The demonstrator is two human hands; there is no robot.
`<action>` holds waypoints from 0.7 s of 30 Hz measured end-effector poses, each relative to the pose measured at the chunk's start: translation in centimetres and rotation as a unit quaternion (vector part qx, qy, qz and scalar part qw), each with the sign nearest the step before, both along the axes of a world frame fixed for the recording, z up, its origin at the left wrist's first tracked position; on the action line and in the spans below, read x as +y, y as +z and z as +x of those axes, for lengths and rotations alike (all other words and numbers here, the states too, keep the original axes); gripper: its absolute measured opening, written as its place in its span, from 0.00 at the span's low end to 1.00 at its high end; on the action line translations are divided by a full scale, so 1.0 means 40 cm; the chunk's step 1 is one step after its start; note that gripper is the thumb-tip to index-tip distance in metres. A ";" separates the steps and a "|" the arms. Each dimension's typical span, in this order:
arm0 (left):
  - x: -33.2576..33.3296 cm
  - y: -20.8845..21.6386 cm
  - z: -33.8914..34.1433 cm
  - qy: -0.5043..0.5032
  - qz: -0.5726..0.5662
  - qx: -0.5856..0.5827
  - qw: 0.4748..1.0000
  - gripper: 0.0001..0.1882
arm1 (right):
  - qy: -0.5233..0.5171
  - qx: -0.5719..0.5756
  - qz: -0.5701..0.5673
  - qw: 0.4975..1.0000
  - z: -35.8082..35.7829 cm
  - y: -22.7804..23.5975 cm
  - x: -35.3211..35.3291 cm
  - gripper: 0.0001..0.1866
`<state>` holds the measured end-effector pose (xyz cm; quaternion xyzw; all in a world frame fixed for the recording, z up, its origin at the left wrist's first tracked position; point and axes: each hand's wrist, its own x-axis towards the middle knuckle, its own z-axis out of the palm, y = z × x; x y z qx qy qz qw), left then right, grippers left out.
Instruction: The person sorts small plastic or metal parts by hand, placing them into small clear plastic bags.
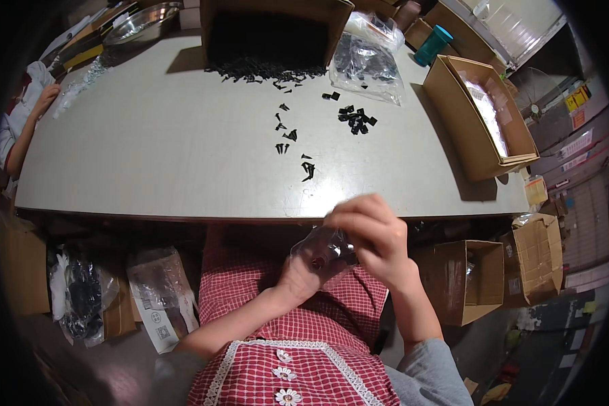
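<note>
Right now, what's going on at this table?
The left hand holds a clear bag by the near edge of the table; the right hand is at the bag's top. Small black pieces lie before a box on the table, black blocks to their right. Another person's hand is at the left.

The white table (149,149) carried a box (342,28), with black screws (271,72) heaped at its near side and strewn in front of it. Right of the box lay a bag (365,64), a cup (433,44) and a carton (455,118); clips (356,120) lay to its front right.
</note>
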<state>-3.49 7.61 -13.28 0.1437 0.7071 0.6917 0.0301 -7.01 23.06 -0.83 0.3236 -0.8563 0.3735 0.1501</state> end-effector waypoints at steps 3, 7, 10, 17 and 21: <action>0.004 -0.035 -0.002 -0.013 0.015 0.059 0.998 0.18 | 0.094 -0.066 -0.058 0.992 0.018 0.013 0.007 0.20; -0.002 0.005 0.004 -0.021 0.014 0.004 1.000 0.26 | -0.037 0.018 -0.037 0.998 -0.054 0.009 -0.008 0.22; 0.004 0.008 -0.001 0.019 -0.010 0.046 0.999 0.33 | -0.046 0.061 0.024 0.997 -0.087 -0.005 -0.031 0.26; -0.021 0.005 0.006 -0.019 -0.008 -0.025 0.999 0.32 | -0.022 0.135 0.111 0.984 -0.090 -0.023 -0.050 0.34; -0.021 0.014 0.006 -0.037 -0.002 -0.080 0.996 0.32 | -0.026 0.140 0.119 0.983 -0.087 -0.024 -0.041 0.34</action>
